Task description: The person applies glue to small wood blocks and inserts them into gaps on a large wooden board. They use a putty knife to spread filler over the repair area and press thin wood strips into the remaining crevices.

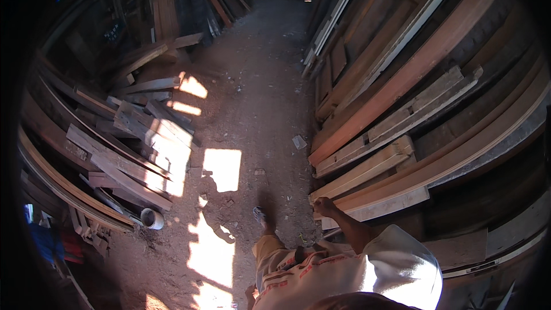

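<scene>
My right hand [325,206] is out in front of me on the right, curled into a loose fist with nothing visible in it. It appears over the near ends of the stacked boards [379,204]; whether it touches them I cannot tell. Only a sliver of my left hand [251,294] shows low beside my light shirt, its fingers mostly hidden. Just ahead, one shoe [259,214] of mine is on the dirt floor [275,109].
Long planks and beams [413,86] lean and lie along the right side. Jumbled timber [126,143] lines the left, with a white bucket [152,219] at its near end. Between them a dirt aisle runs away into shadow, with sunlit patches and small scraps on it.
</scene>
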A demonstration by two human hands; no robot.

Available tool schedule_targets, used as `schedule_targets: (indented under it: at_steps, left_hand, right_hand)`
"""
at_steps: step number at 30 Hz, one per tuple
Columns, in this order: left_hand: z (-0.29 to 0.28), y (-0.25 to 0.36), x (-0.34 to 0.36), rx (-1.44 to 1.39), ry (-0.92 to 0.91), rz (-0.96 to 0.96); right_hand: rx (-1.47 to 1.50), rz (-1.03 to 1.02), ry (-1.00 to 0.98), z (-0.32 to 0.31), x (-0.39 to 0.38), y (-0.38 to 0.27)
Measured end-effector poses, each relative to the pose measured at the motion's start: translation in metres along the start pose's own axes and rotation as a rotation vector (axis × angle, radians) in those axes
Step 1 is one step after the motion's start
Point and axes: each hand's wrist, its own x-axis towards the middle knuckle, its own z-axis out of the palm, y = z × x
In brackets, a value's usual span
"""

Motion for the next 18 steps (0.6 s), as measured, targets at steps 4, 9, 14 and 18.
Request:
schedule_targets:
  at_steps: [4, 9, 14, 18]
  left_hand:
    - [0.028, 0.132, 0.065, 0.159, -0.024, 0.006]
    - [0.105, 0.339, 0.174, 0.334, -0.211, 0.058]
    - [0.145, 0.623, 0.279, 0.466, -0.471, 0.564]
    - [0.344, 0.803, 0.307, 0.322, -0.385, 0.84]
  right_hand:
    - [-0.161, -0.06, 0.011, 0.015, 0.077, -0.006]
    - [-0.244, 0.227, -0.06, 0.044, 0.138, 0.1]
    - [-0.072, 0.378, 0.05, 0.043, 0.22, 0.039]
    - [-0.282, 0.451, 0.173, -0.004, 0.253, 0.111]
